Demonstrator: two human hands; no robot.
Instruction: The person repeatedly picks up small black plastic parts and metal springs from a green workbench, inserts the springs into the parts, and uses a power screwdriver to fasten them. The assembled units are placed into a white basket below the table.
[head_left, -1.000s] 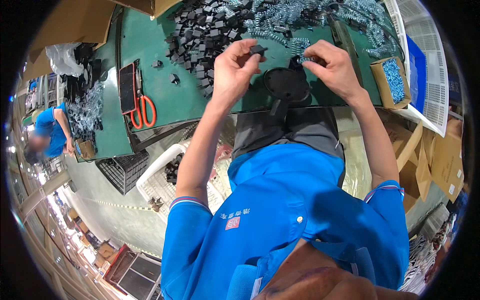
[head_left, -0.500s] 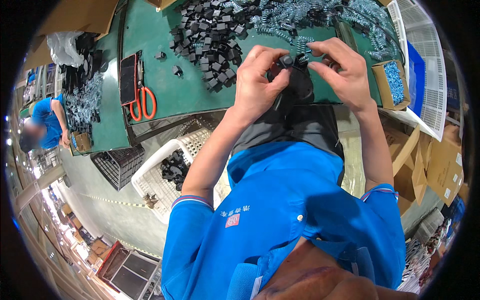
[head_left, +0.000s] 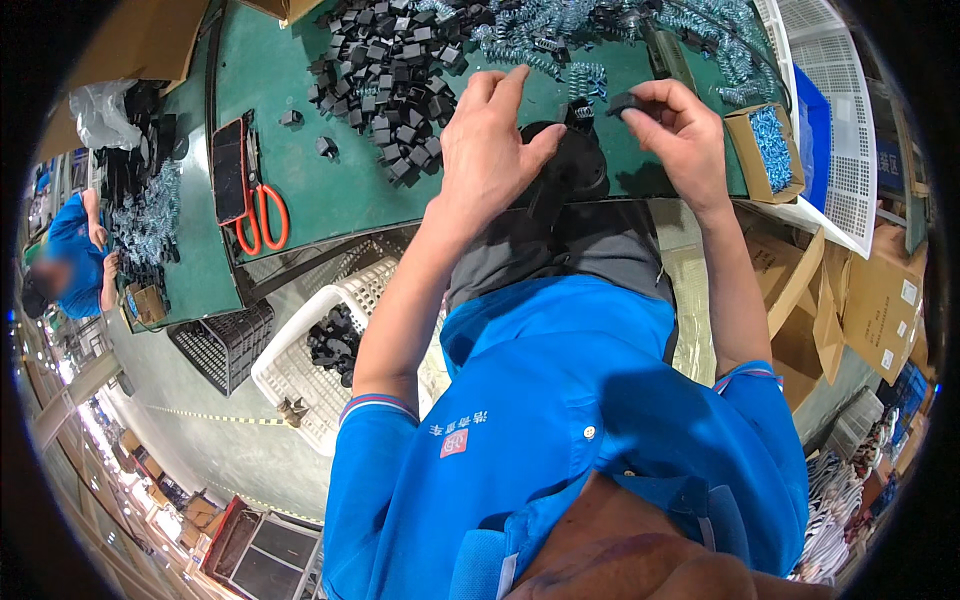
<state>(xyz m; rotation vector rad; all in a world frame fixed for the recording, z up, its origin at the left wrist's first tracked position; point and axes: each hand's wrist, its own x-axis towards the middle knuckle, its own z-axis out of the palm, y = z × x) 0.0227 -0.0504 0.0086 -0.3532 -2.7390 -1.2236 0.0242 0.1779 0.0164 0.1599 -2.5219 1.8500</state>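
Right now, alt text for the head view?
A person's right hand pinches a small black block above a green bench; the open left hand is near a round black part. Beyond lie heaped black blocks and coil springs.

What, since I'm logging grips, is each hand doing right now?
Left hand: open, nothing visible in its grasp.
Right hand: closed, holding a small black block.

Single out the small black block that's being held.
It's the black block pinched in the right hand; the piled ones and the two loose ones lie on the green table.
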